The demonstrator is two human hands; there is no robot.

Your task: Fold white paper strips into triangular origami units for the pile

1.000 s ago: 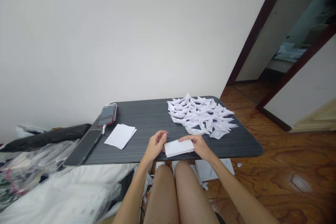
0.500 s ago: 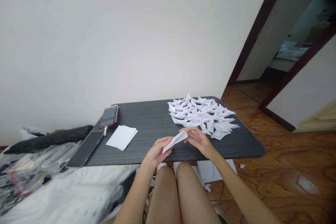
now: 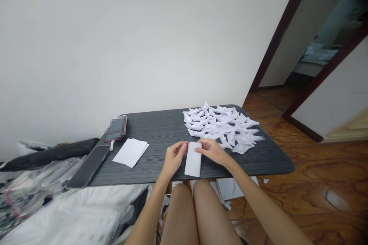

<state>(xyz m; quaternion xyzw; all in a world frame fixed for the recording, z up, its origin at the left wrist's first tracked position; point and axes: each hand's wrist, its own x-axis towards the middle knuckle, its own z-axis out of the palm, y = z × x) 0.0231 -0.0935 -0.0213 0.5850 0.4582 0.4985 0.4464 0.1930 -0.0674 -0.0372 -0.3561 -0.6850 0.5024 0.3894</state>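
Observation:
Between my hands, near the table's front edge, is a white sheet of paper [image 3: 193, 162] folded into a narrow upright strip. My right hand [image 3: 212, 151] pinches its upper right side, thumb on the front face. At the upper left corner, my left hand [image 3: 175, 155] has its thumb and fingertips pinched together on the paper's edge. Just beyond my right hand lies a crowded group of folded white paper boats [image 3: 221, 125]. To the left rests a small stack of flat white sheets [image 3: 130, 152].
The dark table [image 3: 161, 130] stands against a white wall. On its left are a phone with a blurred screen [image 3: 116, 128] and a dark flat device [image 3: 89, 166]. Plastic-wrapped bundles [image 3: 71, 214] lie left of the table. Paper scraps [image 3: 266, 180] are on the wooden floor.
The folded paper has turned from a slant to upright, its broad face now toward me. My left hand has moved up to its top corner; my right hand now grips its right side.

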